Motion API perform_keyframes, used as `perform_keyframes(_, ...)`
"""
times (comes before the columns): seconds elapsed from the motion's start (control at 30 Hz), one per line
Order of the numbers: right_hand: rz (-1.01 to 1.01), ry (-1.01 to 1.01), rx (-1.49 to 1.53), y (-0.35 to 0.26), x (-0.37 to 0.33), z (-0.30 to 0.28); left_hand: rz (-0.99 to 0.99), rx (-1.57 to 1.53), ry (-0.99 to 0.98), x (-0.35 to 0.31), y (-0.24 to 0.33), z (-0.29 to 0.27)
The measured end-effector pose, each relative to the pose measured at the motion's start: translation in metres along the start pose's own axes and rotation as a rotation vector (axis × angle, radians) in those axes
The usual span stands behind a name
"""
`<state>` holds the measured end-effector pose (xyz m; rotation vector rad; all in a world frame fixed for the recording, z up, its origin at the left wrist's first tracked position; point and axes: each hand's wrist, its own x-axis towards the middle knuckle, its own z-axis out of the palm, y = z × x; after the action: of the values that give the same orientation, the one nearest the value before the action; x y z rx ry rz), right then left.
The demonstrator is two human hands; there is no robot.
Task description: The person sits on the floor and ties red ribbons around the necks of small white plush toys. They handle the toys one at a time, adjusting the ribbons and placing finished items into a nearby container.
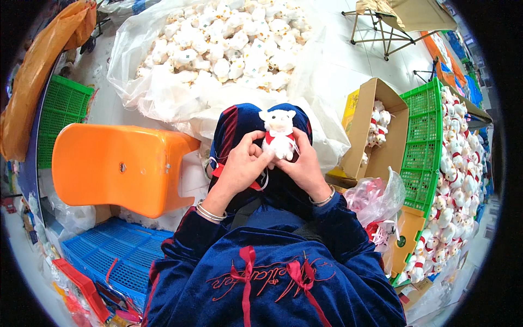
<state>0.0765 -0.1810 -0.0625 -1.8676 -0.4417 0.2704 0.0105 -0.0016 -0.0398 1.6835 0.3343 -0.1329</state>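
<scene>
A small white plush toy with a red scarf at its neck sits upright above my knees, facing up. My left hand pinches its lower left side, thumb against the body. On the other side my right hand grips its lower right side, the thumb near the toy's base. Both hands are closed on it, and some fingertips are hidden behind the toy. A red ribbon with a white cord hangs by my left wrist, over my lap.
A large clear bag of white plush toys lies ahead. Left are an orange stool and a blue crate. To the right stand a cardboard box with toys, a bag of red ribbons and a green crate beside many scarfed toys.
</scene>
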Motion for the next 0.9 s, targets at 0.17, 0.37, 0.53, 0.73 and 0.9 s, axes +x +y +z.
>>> perform_keyframes(0.17, 0.039, -0.040, 0.016, -0.009, -0.007, -0.016, 0.090, -0.099, -0.047, 0.001, -0.002, 0.013)
perform_keyframes(0.37, -0.029, 0.042, 0.017, -0.016, -0.016, -0.032, 0.043, -0.144, -0.084, 0.000, 0.014, 0.029)
perform_keyframes(0.53, -0.043, 0.414, -0.086, 0.010, -0.017, -0.100, 0.082, -0.037, -0.071, -0.004, 0.017, 0.006)
perform_keyframes(0.73, 0.257, 0.781, -0.197, 0.070, -0.090, -0.258, 0.089, 0.090, 0.235, -0.024, 0.008, -0.064)
perform_keyframes(0.9, 0.329, 0.617, -0.073, 0.084, -0.148, -0.248, 0.127, 0.231, 0.284, -0.041, -0.027, -0.094)
